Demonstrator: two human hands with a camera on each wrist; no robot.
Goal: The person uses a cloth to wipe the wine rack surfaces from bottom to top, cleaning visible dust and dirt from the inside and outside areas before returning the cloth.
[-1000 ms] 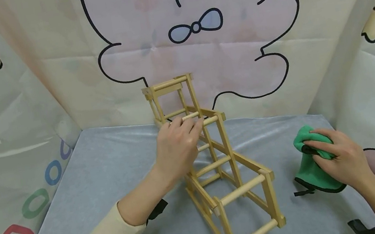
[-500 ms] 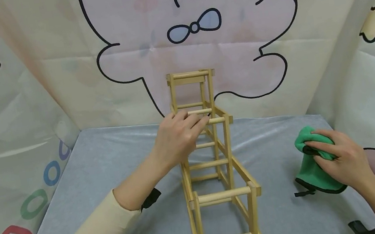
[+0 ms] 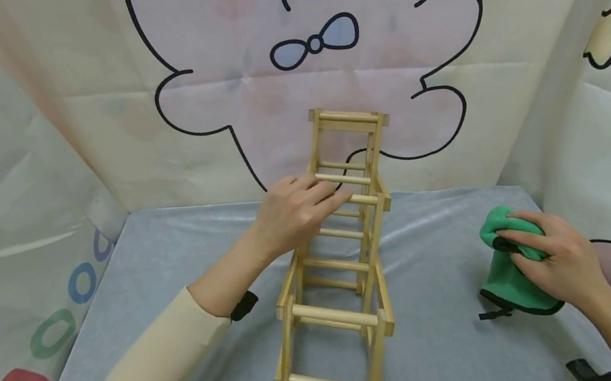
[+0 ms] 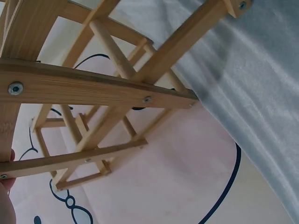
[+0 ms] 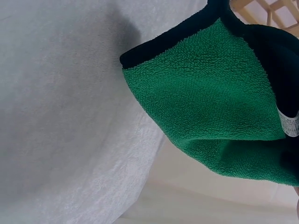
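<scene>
In the head view, a tiered frame of pale wood, a wooden rack [image 3: 334, 314] with round dowel rungs, stands at mid-table with its tallest end far from me. My left hand [image 3: 297, 212] grips it at the middle tier, over a rung. Close up in the left wrist view, the rack's bars [image 4: 117, 91] with metal screws fill much of the picture, with a fingertip at the left edge. On the right side, my right hand [image 3: 562, 256] holds a bunched green cleaning cloth [image 3: 514, 280] with black edging. That cloth [image 5: 201, 93] hangs in soft folds in the right wrist view, showing a white label.
A grey-blue cover [image 3: 455, 340] lies over the table. Behind it and at both sides rise printed fabric walls [image 3: 207, 99], the back one close to the rack's far end. A black object [image 3: 592, 371] shows at the bottom right.
The rack has turned clockwise as seen from above: its near end swung left, its tall far end right. The left hand shifted slightly right with it. The right hand and cloth stayed nearly still.
</scene>
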